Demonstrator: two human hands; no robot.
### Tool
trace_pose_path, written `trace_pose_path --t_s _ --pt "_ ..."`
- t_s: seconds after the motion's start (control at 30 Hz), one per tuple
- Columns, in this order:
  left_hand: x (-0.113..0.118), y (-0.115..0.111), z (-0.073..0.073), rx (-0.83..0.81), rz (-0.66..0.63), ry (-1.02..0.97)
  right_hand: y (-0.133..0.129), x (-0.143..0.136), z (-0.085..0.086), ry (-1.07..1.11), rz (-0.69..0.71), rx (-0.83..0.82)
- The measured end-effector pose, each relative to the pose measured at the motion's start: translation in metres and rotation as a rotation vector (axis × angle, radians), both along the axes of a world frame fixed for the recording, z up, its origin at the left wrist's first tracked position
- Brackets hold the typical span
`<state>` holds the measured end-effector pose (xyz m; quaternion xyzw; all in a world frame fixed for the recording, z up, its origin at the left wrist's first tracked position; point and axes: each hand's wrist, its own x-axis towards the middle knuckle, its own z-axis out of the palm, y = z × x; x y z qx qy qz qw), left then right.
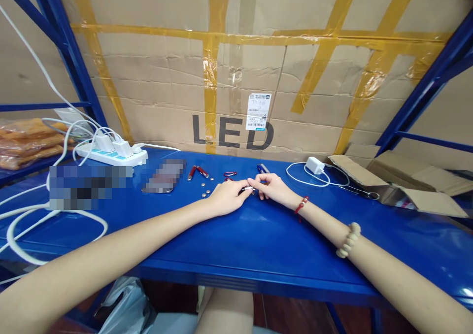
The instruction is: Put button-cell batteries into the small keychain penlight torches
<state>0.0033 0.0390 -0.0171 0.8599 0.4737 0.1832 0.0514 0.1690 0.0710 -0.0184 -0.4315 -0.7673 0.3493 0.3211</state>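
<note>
My left hand (pixel 228 197) is closed, pinching a small metal tube (pixel 247 188) with red and silver parts, much of it hidden by fingers. Against the tube's right end, the thumb and index finger of my right hand (pixel 272 187) close together, their tips meeting the left fingertips. Just beyond the hands lies a red carabiner clip (pixel 230 174). Left of it are two short red tubes with silver ends, a left one (pixel 191 173) and a right one (pixel 202 171). Several small silver discs like button cells (pixel 203 195) are scattered near my left hand.
A blue pen (pixel 263 169) lies behind my right hand. On the left are a phone (pixel 164 176), a white power strip (pixel 111 152) and looping cables. A white charger (pixel 315 165) and an opened cardboard box (pixel 402 181) sit right. A large carton (pixel 166 92) stands behind.
</note>
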Motion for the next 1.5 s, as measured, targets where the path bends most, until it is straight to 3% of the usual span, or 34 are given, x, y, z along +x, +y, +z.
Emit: trace_pose_path --t_s 0.57,0.93,1.5 --pt "0.0012 -0.0023 0.0029 -0.016 0.015 0.019 -0.0001 0.0002 0.0008 -0.023 0.01 0.009" --pt "0.0014 -0.0065 0.0013 0.07 -0.1 0.098 0.0025 0.0022 -0.0034 -0.079 0.069 0.053" --pt "0.0015 -0.0072 0.0036 0.046 -0.099 0.097 0.0044 0.0027 -0.0056 -0.082 0.098 0.071"
